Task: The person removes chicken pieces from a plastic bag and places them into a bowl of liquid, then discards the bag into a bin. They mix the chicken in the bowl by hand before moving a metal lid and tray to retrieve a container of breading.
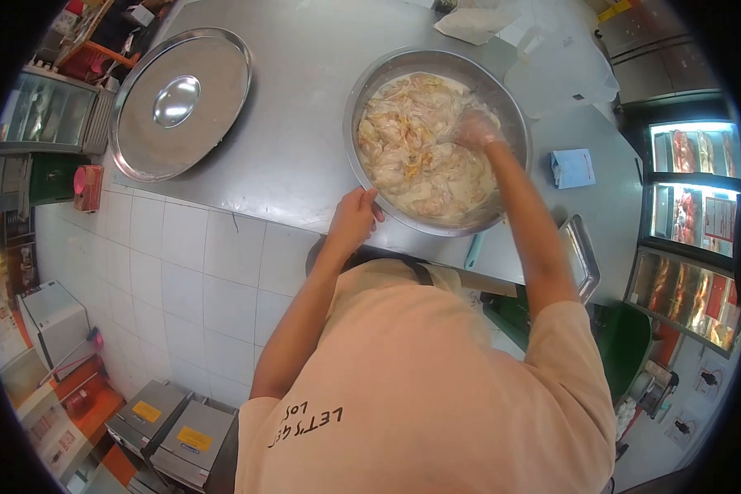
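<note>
A large steel bowl (510, 103) stands near the table's front edge, filled with what look like raw chicken pieces (416, 136) in a pale, milky liquid. My left hand (357, 219) is closed on the bowl's near-left rim, thumb and fingers against the metal. Inside the bowl, on its right side, my right hand (476, 130) reaches down into the chicken. It seems to wear a thin clear plastic glove. Its fingertips are sunk among the pieces, so I cannot make out whether they grip any.
On the steel table (296, 107), a big round lid (140, 115) lies at the left. A blue-white packet (573, 168) and a metal tray (580, 257) are at the right. A teal handle (474, 251) pokes out below the bowl. A translucent plastic container (560, 78) stands behind.
</note>
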`<state>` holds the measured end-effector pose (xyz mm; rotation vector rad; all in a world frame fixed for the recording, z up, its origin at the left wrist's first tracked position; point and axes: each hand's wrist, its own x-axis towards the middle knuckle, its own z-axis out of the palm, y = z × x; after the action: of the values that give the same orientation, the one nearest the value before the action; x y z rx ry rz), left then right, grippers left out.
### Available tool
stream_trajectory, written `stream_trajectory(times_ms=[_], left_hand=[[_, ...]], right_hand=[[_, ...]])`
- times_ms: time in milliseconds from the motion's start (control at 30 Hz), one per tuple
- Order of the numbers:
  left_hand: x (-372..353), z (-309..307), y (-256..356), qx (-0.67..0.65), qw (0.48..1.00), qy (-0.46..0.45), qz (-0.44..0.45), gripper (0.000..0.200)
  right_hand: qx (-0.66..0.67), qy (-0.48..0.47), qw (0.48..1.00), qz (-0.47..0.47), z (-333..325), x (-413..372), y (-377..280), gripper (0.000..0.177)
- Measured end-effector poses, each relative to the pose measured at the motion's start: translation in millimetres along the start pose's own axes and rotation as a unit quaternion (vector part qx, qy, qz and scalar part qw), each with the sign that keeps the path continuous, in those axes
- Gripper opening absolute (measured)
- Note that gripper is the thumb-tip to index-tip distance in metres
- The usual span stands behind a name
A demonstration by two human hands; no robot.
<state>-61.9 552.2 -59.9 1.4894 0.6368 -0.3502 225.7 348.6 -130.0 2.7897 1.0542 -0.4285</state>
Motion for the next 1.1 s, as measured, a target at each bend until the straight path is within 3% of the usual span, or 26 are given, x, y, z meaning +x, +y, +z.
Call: stream_trajectory(times_ms=[33, 67, 133, 167, 200, 233, 333, 400, 467, 533, 567, 633, 667, 700, 733, 767, 833, 967, 1033, 1100], left_hand=[[0.1, 0.2, 0.1, 0.002, 1.0, 0.001, -0.007, 0.031], [1.2, 0.2, 0.8, 0.001, 1.0, 0.002, -0.007, 0.031], [0.5, 0.3, 0.5, 0.002, 1.0, -0.001, -0.005, 0.031], [-0.8, 0.4, 1.0, 0.003, 1.0, -0.004, -0.003, 0.031], [-1.0, 0.3, 3.0, 0.012, 1.0, -0.002, -0.005, 0.031], [-0.9, 0.1, 5.3, 0.021, 1.0, -0.001, -0.006, 0.031], [0.4, -0.3, 1.3, 0.017, 1.0, -0.003, -0.008, 0.031], [-1.0, -0.2, 0.3, 0.015, 1.0, 0.002, 0.004, 0.031], [-1.1, 0.7, 0.0, 0.013, 1.0, 0.003, 0.009, 0.031], [-1.2, 0.4, -1.3, 0.007, 1.0, 0.001, 0.008, 0.031], [-0.9, -0.1, -1.5, 0.009, 1.0, -0.002, 0.004, 0.031], [-0.1, -0.8, -0.8, 0.015, 1.0, -0.003, 0.005, 0.031], [0.0, -0.8, -0.3, 0.018, 1.0, -0.006, 0.001, 0.031], [0.0, -0.5, 0.4, 0.028, 1.0, 0.001, 0.001, 0.031], [-0.8, -0.4, 0.0, 0.038, 0.999, 0.01, 0.003, 0.03], [-1.4, -0.5, -0.5, 0.041, 0.999, 0.01, 0.002, 0.03], [-1.3, -0.2, 0.4, 0.013, 1.0, 0.003, -0.003, 0.03], [-1.5, 0.0, -0.1, 0.008, 1.0, 0.004, -0.003, 0.03], [0.3, 0.1, -3.4, 0.012, 1.0, 0.004, 0.01, 0.03], [0.6, 0.0, -3.0, 0.009, 1.0, 0.006, 0.008, 0.03]], right_hand=[[-0.082, -0.103, 0.991, -0.01, 7.5, 0.5, -2.7, 0.044], [-0.082, -0.103, 0.991, -0.012, 9.6, 3.0, 0.7, 0.044], [0.128, -0.115, 0.984, -0.038, -0.2, -6.5, -5.7, 0.046], [0.128, -0.113, 0.985, -0.035, -2.0, -17.3, -11.6, 0.046], [0.325, -0.118, 0.938, 0.01, -6.4, -29.8, -18.9, 0.049], [0.509, -0.117, 0.851, 0.051, -10.9, -36.8, -22.0, 0.052], [0.524, -0.147, 0.831, 0.114, 44.4, -38.1, 7.8, 0.057], [0.563, -0.139, 0.813, 0.052, 94.6, -30.0, 52.9, 0.053], [0.601, -0.137, 0.788, -0.003, 86.3, -33.7, 56.7, 0.05], [0.708, -0.12, 0.695, 0.031, -2.4, -63.2, 15.3, 0.057], [0.71, -0.121, 0.692, 0.034, -45.3, -69.7, -2.1, 0.057], [0.575, -0.086, 0.814, 0.01, -104.0, -80.4, -25.6, 0.053], [0.578, -0.088, 0.811, 0.014, -101.5, -74.0, -16.8, 0.053], [0.424, -0.089, 0.899, -0.068, -99.8, -58.9, 0.0, 0.051], [0.252, -0.086, 0.952, -0.15, -109.0, -55.9, -1.2, 0.051], [0.255, -0.085, 0.951, -0.149, -113.7, -56.4, -10.0, 0.051], [0.108, -0.049, 0.992, -0.045, -162.5, -65.3, -67.6, 0.05], [0.051, -0.075, 0.99, -0.109, -146.6, -43.3, -70.5, 0.049], [0.22, 0.045, 0.959, -0.175, -128.4, -36.2, -56.0, 0.046], [0.258, 0.005, 0.951, -0.174, -138.1, -44.1, -51.8, 0.045]])
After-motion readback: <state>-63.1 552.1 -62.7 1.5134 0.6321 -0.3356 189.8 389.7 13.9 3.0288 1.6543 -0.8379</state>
